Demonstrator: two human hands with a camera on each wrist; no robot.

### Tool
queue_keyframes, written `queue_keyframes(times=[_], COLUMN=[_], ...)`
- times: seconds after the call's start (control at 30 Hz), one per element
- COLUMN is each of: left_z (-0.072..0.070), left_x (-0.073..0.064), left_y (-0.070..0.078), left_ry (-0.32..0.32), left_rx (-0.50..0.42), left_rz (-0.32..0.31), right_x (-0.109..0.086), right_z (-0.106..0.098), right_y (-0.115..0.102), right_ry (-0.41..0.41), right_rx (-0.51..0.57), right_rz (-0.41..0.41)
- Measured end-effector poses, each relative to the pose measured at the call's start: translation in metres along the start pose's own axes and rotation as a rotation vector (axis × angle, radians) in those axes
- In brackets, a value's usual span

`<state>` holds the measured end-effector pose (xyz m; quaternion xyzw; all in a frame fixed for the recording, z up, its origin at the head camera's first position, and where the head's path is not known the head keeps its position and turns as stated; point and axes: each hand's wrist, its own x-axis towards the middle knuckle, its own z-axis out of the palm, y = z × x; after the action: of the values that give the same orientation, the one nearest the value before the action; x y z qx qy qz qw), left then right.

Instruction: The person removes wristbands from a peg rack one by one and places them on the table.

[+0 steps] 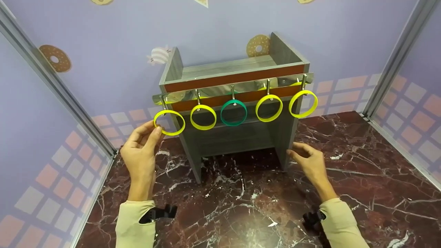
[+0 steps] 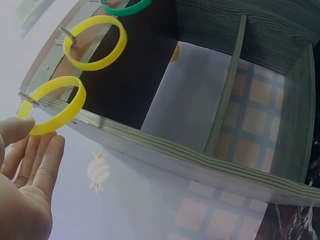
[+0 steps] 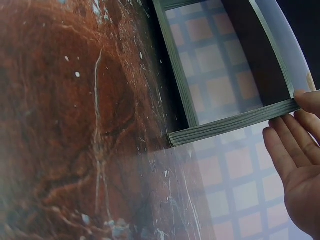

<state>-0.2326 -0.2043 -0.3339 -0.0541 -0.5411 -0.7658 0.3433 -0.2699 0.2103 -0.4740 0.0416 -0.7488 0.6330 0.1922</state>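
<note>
In the head view my left hand [image 1: 143, 146] pinches the lower left rim of the leftmost yellow wristband [image 1: 170, 133] between thumb and fingers. That band hangs on the end hook of a metal hook rail [image 1: 215, 90]; the left wrist view also has the yellow wristband [image 2: 75, 107] looped over its hook. A green wristband [image 1: 234, 124] hangs in the middle, with more yellow bands [image 1: 203, 127] on the other hooks. The rail runs across the front of a grey wooden shelf [image 1: 237, 137]. Low on its right side panel [image 3: 235, 120], my right hand [image 3: 300, 150] holds the edge between thumb and fingers.
The shelf stands upright on a dark red marbled tabletop [image 1: 248, 206]. Behind it rises a lilac wall [image 1: 213, 34] printed with doughnuts and tiles. Side walls with metal corner posts [image 1: 392, 58] enclose the table on the left and right.
</note>
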Motion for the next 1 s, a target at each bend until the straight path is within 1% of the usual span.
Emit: queue_keyframes(times=[0.2,0.27,0.43,0.53,0.87,1.0], left_z=[0.003,0.004,0.008,0.01,0.011,0.01], left_x=[0.002,0.002,0.002,0.0,-0.008,-0.013], left_y=[0.003,0.004,0.008,0.01,0.019,0.022], left_ry=[0.007,0.008,0.007,0.003,0.01,0.02], left_rx=[-0.031,-0.04,-0.051,-0.054,-0.052,-0.082], left_rz=[0.018,0.021,0.023,0.034,0.041,0.044], right_x=[0.008,0.007,0.001,-0.002,-0.003,0.002], right_z=[0.0,-0.001,-0.001,-0.002,0.001,0.0], right_y=[0.022,0.02,-0.001,-0.008,-0.01,0.005], right_ry=[0.012,0.006,-0.011,-0.016,0.002,0.015], right_rx=[-0.006,-0.005,0.002,0.005,-0.014,-0.029], right_rz=[0.045,0.05,0.026,0.019,0.032,0.038])
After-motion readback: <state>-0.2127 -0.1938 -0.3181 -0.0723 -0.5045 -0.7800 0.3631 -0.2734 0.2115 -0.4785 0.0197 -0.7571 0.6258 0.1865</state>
